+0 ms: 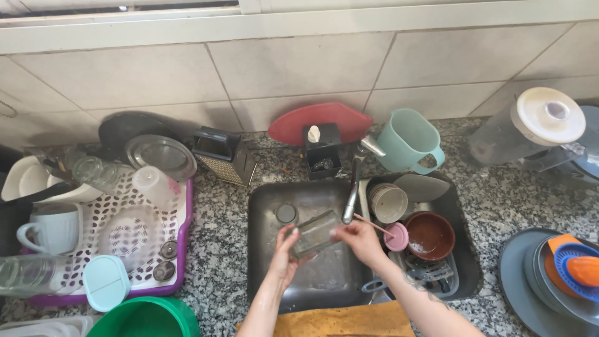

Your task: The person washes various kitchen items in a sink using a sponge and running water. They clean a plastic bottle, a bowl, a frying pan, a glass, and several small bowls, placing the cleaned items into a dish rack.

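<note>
Clear glass (pixel 315 233) (wet, tilted) gripped between left hand (pixel 284 254), right hand (pixel 359 240) over sink (pixel 268 206).

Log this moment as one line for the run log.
left hand: holds glass | right hand: on glass | place: over sink, under tap

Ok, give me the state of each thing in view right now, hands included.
Left hand: gripping the glass, wet.
Right hand: holding the glass's other end.
Glass: tilted on its side over the sink.
Sink: left basin bare, right basin piled with dishes.
Faucet: no running water that I can make out.
Brown bowl: upright, dirty.
Teal pitcher: lying tilted.
Drying rack: partly filled.
</note>
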